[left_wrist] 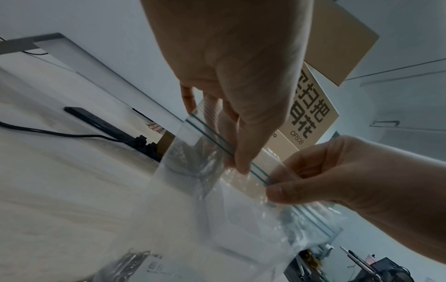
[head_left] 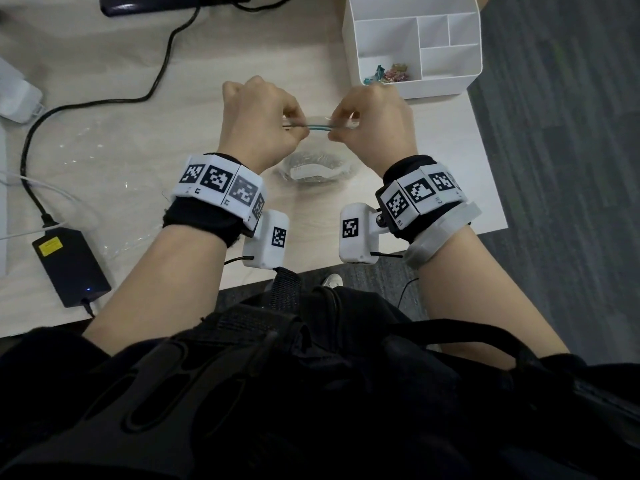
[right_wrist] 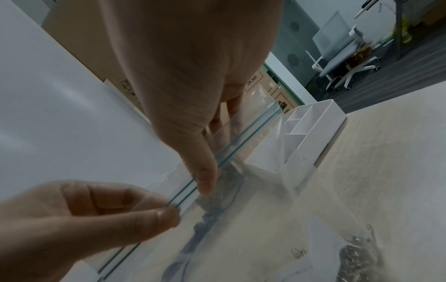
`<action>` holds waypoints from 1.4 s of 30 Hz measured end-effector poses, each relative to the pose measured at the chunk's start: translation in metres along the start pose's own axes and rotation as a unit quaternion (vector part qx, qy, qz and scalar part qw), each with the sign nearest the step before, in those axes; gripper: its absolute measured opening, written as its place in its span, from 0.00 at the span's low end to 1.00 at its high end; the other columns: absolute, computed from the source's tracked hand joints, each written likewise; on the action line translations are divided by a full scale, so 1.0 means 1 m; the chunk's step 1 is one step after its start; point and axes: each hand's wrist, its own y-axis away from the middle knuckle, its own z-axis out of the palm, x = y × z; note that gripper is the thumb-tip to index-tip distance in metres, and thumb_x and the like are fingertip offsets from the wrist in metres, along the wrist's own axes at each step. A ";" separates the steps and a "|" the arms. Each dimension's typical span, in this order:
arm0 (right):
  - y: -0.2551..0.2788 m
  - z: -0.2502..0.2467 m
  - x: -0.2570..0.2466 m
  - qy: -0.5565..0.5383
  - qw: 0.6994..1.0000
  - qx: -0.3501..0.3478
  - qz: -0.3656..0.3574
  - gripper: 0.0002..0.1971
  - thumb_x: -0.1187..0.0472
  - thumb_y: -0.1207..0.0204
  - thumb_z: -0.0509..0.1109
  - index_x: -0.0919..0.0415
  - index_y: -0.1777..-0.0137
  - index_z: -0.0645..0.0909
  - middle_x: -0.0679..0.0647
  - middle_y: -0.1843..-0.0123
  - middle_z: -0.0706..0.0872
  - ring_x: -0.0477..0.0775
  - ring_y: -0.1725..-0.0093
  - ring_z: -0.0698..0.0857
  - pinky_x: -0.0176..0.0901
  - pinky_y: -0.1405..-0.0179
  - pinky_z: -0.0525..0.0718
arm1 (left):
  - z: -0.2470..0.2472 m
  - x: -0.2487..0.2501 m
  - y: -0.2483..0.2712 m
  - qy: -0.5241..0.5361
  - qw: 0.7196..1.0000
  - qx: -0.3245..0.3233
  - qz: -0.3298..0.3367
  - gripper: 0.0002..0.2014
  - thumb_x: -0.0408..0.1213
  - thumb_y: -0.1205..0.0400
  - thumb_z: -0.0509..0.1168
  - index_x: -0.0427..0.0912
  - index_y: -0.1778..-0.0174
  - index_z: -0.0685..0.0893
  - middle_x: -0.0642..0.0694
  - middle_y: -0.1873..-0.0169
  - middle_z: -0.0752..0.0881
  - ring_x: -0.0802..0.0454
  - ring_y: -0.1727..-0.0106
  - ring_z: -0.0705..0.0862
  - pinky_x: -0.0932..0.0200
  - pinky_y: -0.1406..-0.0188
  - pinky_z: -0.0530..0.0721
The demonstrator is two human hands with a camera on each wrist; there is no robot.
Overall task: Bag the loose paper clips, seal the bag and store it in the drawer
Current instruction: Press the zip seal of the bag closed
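Left hand [head_left: 258, 123] and right hand [head_left: 375, 124]: raised over the desk [head_left: 114, 64], knuckles up, each pinching one end of the zip strip [head_left: 317, 126] | clear bag [head_left: 311, 164]: hangs mouth-up, strip horizontal left to right, paper clips [head_left: 313, 160] at bottom | white organizer [head_left: 414, 43] near right; black cable [head_left: 166, 60], power adapter [head_left: 71, 265] left.

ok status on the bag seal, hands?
Left hand and right hand both pinching zip strip. Bag holds paper clips, upright on desk. Nothing obstructing.
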 end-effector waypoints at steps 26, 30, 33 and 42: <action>-0.002 -0.001 0.012 0.012 0.999 -0.024 -0.028 0.06 0.56 0.27 0.74 0.53 0.51 0.87 0.54 0.44 0.84 0.56 0.42 0.81 0.39 0.54 0.68 | 0.007 0.031 -0.011 -0.047 0.999 -0.013 0.001 0.09 0.46 0.24 0.70 0.46 0.55 0.89 0.43 0.55 0.87 0.44 0.42 0.75 0.48 0.39 0.64; -0.002 -0.006 0.020 0.001 1.000 -0.015 -0.014 0.06 0.54 0.29 0.75 0.53 0.54 0.88 0.53 0.45 0.86 0.56 0.44 0.81 0.40 0.55 0.68 | 0.008 0.030 -0.009 -0.052 0.998 -0.010 -0.015 0.06 0.43 0.25 0.70 0.46 0.58 0.89 0.45 0.56 0.88 0.46 0.43 0.76 0.49 0.38 0.64; -0.003 -0.006 0.022 0.011 1.000 -0.008 -0.010 0.05 0.56 0.28 0.74 0.54 0.55 0.88 0.53 0.47 0.87 0.57 0.46 0.82 0.41 0.57 0.68 | 0.009 0.031 -0.009 -0.048 0.999 -0.003 -0.019 0.05 0.43 0.24 0.69 0.47 0.58 0.89 0.45 0.56 0.88 0.47 0.43 0.77 0.47 0.38 0.64; -0.005 -0.002 0.019 0.002 1.000 -0.004 -0.017 0.05 0.56 0.31 0.77 0.54 0.57 0.89 0.53 0.48 0.87 0.56 0.47 0.83 0.40 0.58 0.67 | 0.013 0.040 -0.011 -0.046 0.999 -0.018 -0.002 0.10 0.46 0.25 0.70 0.45 0.54 0.89 0.42 0.56 0.86 0.44 0.43 0.76 0.48 0.38 0.64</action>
